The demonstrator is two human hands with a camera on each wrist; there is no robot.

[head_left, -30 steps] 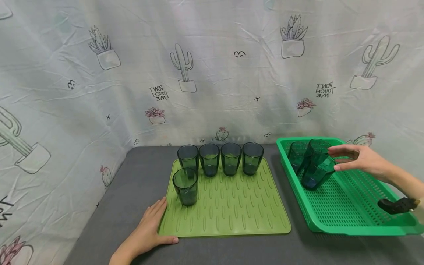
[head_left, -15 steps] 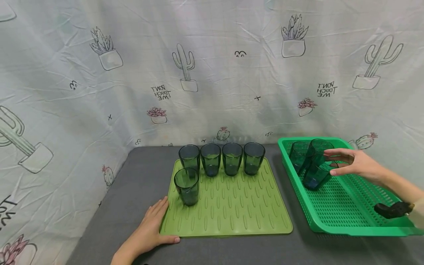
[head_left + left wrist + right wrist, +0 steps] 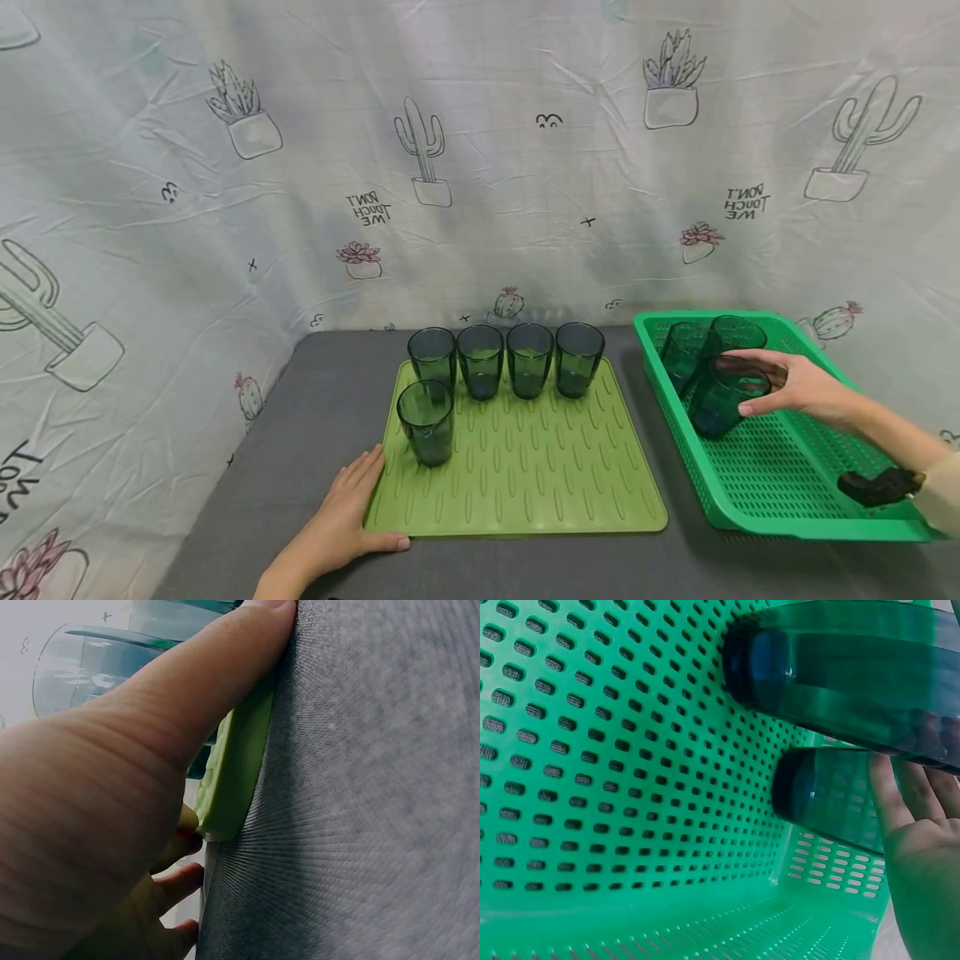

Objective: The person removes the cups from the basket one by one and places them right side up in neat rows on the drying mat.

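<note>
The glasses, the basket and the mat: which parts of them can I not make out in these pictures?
Head view, basket: near right corner hidden by the sleeve.
Head view, back left glass on the mat: base unclear behind the glass in front.
Left wrist view, mat: partly covered by the left hand.
Right wrist view, upper glass: rim cut off by the picture's right edge.

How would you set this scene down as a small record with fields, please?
Left hand: at the near left corner of the mat
Right hand: holds a glass near its rim, inside the basket
Mat glasses: five, upright; four in a back row, one before the leftmost
Basket glasses: three, counting the held one
Table: grey
</note>
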